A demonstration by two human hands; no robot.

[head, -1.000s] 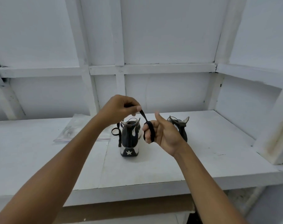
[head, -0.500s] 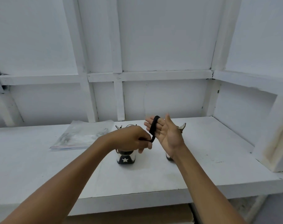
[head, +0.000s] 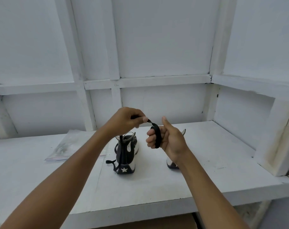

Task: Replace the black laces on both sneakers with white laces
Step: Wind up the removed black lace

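Lace (head: 155, 135) is sitting wound round the right hand's (head: 171, 141) curled fingers, its free length running toward the table's (head: 206, 179) left edge into the left hand's (head: 124, 120) pinch just beside.

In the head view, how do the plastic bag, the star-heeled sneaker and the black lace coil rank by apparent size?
1. plastic bag
2. star-heeled sneaker
3. black lace coil on the right hand, smallest although nearest the camera.

White shelf (head: 206, 172) bears a sneaker (head: 126, 154), second sneaker (head: 172, 164), and plastic bag (head: 64, 146).
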